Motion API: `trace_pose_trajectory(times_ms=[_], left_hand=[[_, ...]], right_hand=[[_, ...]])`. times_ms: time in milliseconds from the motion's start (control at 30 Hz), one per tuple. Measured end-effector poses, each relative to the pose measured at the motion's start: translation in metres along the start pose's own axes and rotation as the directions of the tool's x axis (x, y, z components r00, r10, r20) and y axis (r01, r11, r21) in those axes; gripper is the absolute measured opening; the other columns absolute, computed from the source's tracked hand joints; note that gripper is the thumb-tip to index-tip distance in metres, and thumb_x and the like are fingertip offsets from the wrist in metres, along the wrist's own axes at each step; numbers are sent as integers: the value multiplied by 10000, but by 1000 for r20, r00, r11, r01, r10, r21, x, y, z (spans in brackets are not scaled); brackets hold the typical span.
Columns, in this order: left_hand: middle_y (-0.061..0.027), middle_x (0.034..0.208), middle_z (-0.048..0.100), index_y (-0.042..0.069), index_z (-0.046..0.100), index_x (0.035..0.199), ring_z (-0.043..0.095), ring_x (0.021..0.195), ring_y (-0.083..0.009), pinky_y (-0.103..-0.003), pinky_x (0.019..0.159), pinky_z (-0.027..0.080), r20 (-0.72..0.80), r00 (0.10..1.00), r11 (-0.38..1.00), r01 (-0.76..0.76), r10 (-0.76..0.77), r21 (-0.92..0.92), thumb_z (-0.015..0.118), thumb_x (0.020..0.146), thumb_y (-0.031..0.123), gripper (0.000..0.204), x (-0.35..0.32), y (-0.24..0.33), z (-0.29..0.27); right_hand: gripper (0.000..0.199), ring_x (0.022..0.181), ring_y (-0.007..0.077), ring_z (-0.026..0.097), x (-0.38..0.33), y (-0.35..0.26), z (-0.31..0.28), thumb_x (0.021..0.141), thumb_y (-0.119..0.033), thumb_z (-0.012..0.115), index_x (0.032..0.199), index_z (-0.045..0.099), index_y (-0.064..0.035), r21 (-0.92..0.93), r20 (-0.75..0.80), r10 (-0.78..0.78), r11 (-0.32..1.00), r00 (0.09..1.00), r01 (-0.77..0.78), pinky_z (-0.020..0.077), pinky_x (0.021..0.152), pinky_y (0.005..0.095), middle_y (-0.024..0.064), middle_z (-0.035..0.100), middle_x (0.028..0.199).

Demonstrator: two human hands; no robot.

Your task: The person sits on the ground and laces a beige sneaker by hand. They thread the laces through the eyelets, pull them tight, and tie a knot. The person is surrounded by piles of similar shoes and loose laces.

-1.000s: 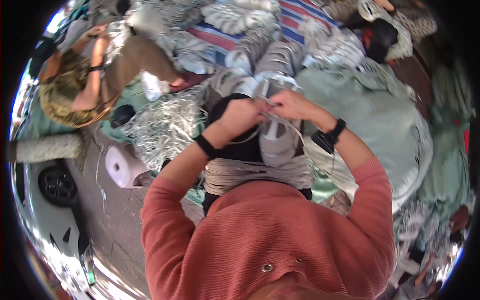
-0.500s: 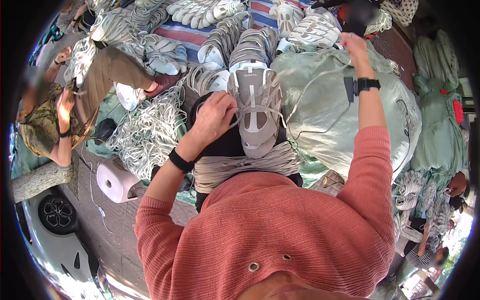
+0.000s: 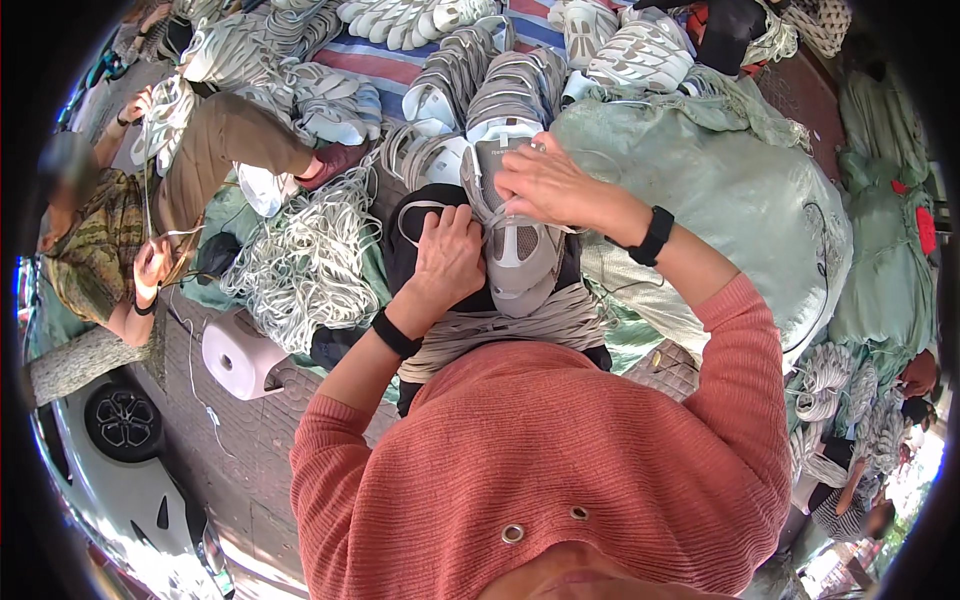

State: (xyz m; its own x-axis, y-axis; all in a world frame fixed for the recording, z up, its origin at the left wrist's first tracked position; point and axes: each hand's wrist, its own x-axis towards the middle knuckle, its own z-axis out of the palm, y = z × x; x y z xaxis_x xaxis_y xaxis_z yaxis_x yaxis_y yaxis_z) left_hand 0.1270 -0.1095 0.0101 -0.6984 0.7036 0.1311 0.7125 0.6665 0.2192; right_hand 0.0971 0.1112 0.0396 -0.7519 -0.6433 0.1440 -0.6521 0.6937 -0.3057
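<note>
Head view; clock face centred on the grey mesh shoe upper (image 3: 517,245), which sits over the wearer's lap just above mid-frame, toe toward 6 o'clock.

Left to right:

- 8 o'clock, far: silver car (image 3: 125,490), one dark wheel visible.
- 9 o'clock, far: seated co-worker (image 3: 98,240) in a camouflage-pattern top and brown trousers; pale strand at the lower hand.
- 8 o'clock, nearer: pale pink plastic object (image 3: 232,355) with a round hole; exact kind unclear.
- 9 o'clock: loose tangle of whitish laces (image 3: 300,260).
- 11 o'clock: striped sheet (image 3: 372,66), red, white and blue, bearing more uppers.
- About 9 o'clock, close in: left hand (image 3: 447,262), fingers curled inward at the upper's left edge. Pale lace loop (image 3: 408,212) arcs out beside it, toward 10 o'clock. Fingertips hidden; cannot tell whether they pinch the lace.
- 6 o'clock: band of beige laces (image 3: 450,335) across the lap, below the toe.
- 12 o'clock: row of nested shoe uppers (image 3: 515,92).
- 1 o'clock: right hand (image 3: 552,187), bent over the lacing area, fingers partly flexed. Contact points covered; cannot tell whether anything is pinched.
- 3 o'clock: bulky pale green sack (image 3: 730,190).
- 4 o'clock, far: bundled laces (image 3: 825,378).
</note>
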Motion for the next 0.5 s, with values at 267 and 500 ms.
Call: trace_pose_trajectory(times_ms=[267,500], left_hand=[[-136,799,545,41,576,823,542,763,-306,-409,669,415,-132,984,870,42,-122,-492,589,745,42,79,5,-26,-4],[-116,843,541,28,528,871,523,731,-263,-327,662,430,-162,950,644,51,-268,-764,538,783,-21,101,15,-20,-30]], right_hand=[[217,716,186,564,16,13,-14,855,-290,610,776,610,-88,559,493,172,689,853,-462,395,754,324,25,607,755],[217,791,179,634,-15,127,-64,870,-202,559,884,639,0,917,240,433,-394,869,-58,486,666,273,161,676,1007]])
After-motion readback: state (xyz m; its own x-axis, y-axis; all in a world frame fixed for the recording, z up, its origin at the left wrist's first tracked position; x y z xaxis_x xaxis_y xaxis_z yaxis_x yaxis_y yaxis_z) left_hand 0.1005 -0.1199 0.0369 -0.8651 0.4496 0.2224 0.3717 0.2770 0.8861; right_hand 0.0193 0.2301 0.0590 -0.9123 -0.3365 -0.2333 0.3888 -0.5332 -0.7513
